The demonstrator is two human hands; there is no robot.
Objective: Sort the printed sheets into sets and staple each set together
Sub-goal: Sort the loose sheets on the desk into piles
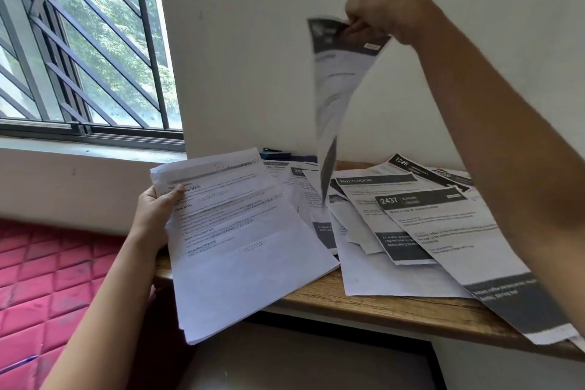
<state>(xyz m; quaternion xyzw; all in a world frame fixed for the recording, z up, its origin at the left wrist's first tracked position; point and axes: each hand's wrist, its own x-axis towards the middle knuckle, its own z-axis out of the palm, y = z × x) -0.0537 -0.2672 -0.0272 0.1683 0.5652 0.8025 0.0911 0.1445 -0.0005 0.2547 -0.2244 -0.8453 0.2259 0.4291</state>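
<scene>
Wooden desk [380, 304] strewn with loose sheets [443, 225]; my left hand [155, 215] grips a stack [237, 231], my right hand [386, 6] pinches one sheet [338, 73] aloft.

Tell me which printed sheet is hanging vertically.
The dark-headed sheet pinched by the right hand; it dangles upright, while the others lie on the desk or in the stack held by the left hand.

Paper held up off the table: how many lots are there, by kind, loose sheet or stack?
Hanging sheet, pinched by the right hand: 1
Stack, gripped by the left hand: 1
Total: 2
The spread on the table overlaps too much to count.
</scene>
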